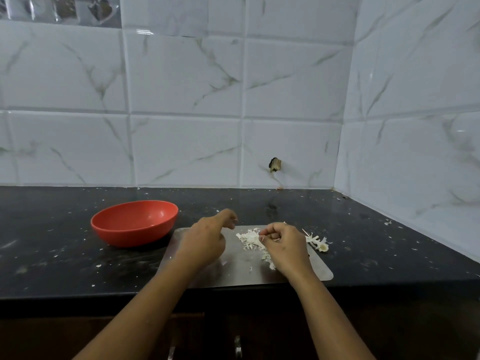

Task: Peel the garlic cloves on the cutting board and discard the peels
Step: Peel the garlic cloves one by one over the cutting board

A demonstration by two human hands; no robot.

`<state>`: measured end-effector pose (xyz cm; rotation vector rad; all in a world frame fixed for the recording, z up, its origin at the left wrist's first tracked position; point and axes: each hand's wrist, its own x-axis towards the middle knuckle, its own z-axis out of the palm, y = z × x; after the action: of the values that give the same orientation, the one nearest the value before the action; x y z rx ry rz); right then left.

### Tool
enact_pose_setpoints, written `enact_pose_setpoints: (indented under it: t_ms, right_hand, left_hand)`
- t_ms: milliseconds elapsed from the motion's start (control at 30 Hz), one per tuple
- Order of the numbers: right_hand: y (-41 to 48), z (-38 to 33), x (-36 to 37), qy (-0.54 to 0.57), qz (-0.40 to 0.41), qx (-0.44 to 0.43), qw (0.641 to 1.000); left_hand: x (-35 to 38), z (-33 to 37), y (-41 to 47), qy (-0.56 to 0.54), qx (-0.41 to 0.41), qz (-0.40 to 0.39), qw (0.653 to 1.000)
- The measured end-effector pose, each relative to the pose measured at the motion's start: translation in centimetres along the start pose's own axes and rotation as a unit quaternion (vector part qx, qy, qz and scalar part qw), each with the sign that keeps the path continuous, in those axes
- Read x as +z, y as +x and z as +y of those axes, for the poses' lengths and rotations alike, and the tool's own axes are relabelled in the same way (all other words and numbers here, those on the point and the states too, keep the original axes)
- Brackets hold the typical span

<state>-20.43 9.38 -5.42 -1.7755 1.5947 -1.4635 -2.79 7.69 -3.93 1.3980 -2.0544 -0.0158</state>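
Head view is suggesting you're peeling late on: your right hand (283, 245) grip is pinching a garlic bit (261, 239) over the peels (250, 240) piling on the cutting board (233, 271); your left hand (205, 237) grip is hanging loose, empty; discarding is still waiting.

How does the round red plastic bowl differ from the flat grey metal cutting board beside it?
The round red plastic bowl is deep; the flat grey metal cutting board is a thin sheet with rounded corners. The bowl's visible inside looks bare, while the board carries white garlic peels. The bowl stands left of the board and farther back. Both rest on the black counter.
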Motion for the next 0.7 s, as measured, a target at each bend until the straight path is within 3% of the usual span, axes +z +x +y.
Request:
enact_pose_setpoints:
  t_ms: [267,467,700]
  right_hand:
    - [0.3,-1.8,2.7,-0.024,-0.009,-0.026,0.999]
    - [1.7,-6.4,6.6,-0.04,-0.062,-0.077,0.994]
    - [4.1,-11.5,12.7,-0.08,-0.104,-0.113,0.985]
  left_hand:
    - [-4.0,-5.5,-3.5,-0.043,-0.072,-0.053,0.995]
    - [-4.6,-7.9,-5.2,-0.008,-0.104,0.043,0.994]
    - [-3.8,-7.8,-5.2,0.006,-0.117,0.058,0.991]
